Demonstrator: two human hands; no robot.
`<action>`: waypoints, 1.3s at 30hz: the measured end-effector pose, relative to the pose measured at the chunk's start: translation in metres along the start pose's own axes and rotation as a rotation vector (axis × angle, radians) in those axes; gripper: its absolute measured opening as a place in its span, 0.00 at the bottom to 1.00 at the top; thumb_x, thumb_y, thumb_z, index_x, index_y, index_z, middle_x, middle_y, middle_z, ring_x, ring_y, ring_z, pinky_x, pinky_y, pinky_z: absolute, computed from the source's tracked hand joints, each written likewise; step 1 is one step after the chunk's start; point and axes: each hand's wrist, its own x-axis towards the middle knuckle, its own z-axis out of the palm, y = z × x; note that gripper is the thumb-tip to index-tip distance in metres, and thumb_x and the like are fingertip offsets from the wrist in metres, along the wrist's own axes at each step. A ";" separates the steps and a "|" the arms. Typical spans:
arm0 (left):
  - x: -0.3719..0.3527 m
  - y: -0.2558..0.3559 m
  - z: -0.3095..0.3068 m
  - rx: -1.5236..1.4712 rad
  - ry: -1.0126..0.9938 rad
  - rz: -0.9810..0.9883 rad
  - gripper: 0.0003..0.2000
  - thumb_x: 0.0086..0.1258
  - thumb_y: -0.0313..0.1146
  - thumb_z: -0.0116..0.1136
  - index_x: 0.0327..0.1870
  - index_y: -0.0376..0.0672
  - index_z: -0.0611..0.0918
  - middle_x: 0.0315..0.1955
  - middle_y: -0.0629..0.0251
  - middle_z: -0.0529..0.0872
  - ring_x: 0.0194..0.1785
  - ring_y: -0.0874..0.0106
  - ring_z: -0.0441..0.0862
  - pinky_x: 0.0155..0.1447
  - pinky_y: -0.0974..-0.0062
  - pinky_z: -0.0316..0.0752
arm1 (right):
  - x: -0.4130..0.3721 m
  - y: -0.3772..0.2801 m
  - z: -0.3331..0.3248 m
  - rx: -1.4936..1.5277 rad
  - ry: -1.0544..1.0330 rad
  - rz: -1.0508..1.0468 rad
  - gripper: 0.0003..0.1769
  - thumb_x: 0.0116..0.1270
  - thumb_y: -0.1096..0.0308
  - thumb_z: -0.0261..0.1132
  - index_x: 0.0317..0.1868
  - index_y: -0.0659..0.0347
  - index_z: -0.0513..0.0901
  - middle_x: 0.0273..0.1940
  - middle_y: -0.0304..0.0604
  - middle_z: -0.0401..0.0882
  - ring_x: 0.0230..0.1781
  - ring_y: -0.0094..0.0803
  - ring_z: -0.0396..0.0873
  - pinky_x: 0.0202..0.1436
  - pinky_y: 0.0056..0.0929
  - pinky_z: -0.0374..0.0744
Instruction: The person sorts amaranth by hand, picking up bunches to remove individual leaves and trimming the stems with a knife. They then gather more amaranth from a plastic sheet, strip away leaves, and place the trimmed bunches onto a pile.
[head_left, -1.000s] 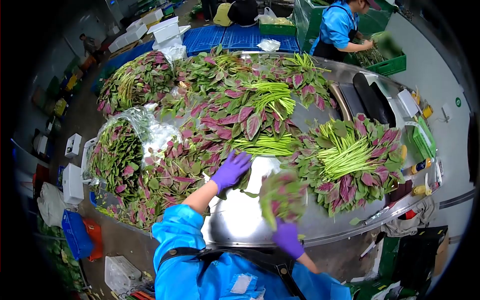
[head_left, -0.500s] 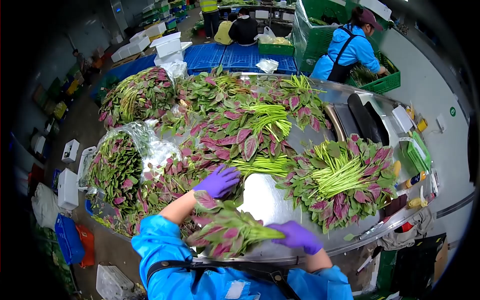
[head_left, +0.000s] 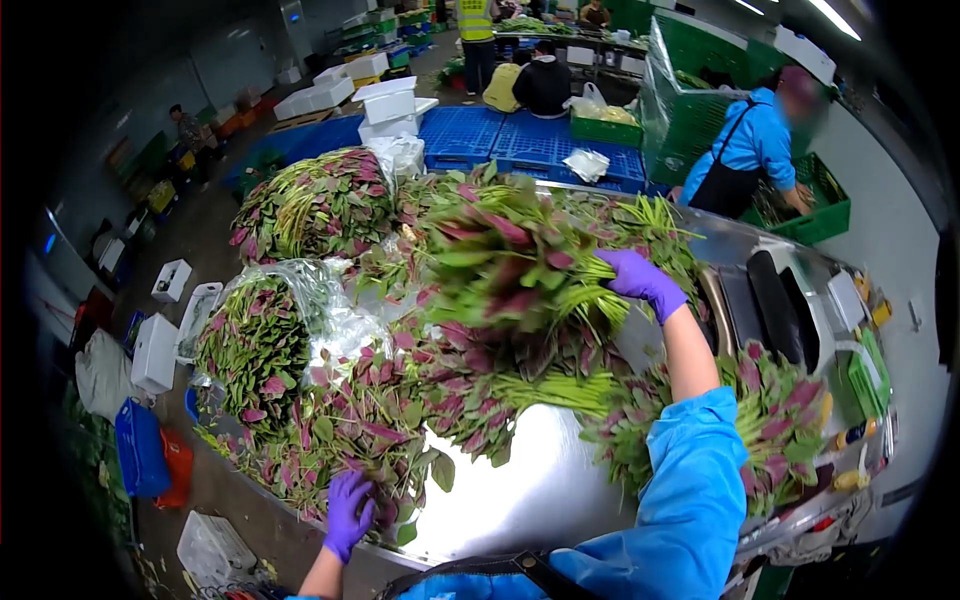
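My right hand (head_left: 645, 283), in a purple glove, grips the stem end of a bunch of red-and-green amaranth (head_left: 510, 260). Motion blurs its leaves, which point left above the bunches in the middle of the table. At the front left edge, my left hand (head_left: 348, 515), also gloved, is beside loose amaranth leaves (head_left: 360, 440); its fingers are slightly bent and apart, and I see nothing held. Another amaranth bunch (head_left: 560, 391) lies with its pale stems to the right. My right sleeve partly covers the amaranth pile (head_left: 775, 425) on the right.
Two large amaranth heaps (head_left: 315, 205) (head_left: 255, 345) sit on the left, one partly wrapped in clear plastic (head_left: 300, 285). A scale-like black-topped object (head_left: 775, 305) stands at right. Behind the metal table (head_left: 500, 520), a co-worker (head_left: 745, 150) reaches into a green crate (head_left: 825, 215).
My right hand has carried the amaranth bunch from near my body forward over the middle bunches. My left hand has drawn back to the front left edge. The view has shifted.
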 end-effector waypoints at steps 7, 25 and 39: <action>-0.022 0.002 0.032 0.065 -0.008 -0.207 0.15 0.54 0.36 0.58 0.44 0.46 0.79 0.52 0.59 0.74 0.59 0.55 0.67 0.65 0.56 0.53 | 0.034 0.183 0.152 -0.622 -0.117 0.451 0.16 0.53 0.68 0.58 0.45 0.53 0.79 0.44 0.52 0.78 0.49 0.49 0.74 0.56 0.49 0.66; -0.043 -0.017 0.052 -0.033 -0.070 0.159 0.17 0.58 0.33 0.54 0.50 0.46 0.75 0.55 0.62 0.72 0.64 0.62 0.63 0.67 0.54 0.51 | -0.020 -0.280 0.222 0.401 -0.526 -0.210 0.24 0.54 0.66 0.63 0.53 0.58 0.74 0.41 0.50 0.79 0.41 0.42 0.78 0.46 0.36 0.75; -0.017 -0.228 -0.081 -0.024 0.193 0.083 0.16 0.56 0.30 0.57 0.48 0.46 0.76 0.53 0.62 0.74 0.60 0.60 0.67 0.66 0.55 0.54 | -0.009 -0.454 0.430 -0.041 -0.067 0.169 0.32 0.60 0.58 0.57 0.59 0.71 0.60 0.55 0.63 0.63 0.53 0.53 0.65 0.57 0.48 0.61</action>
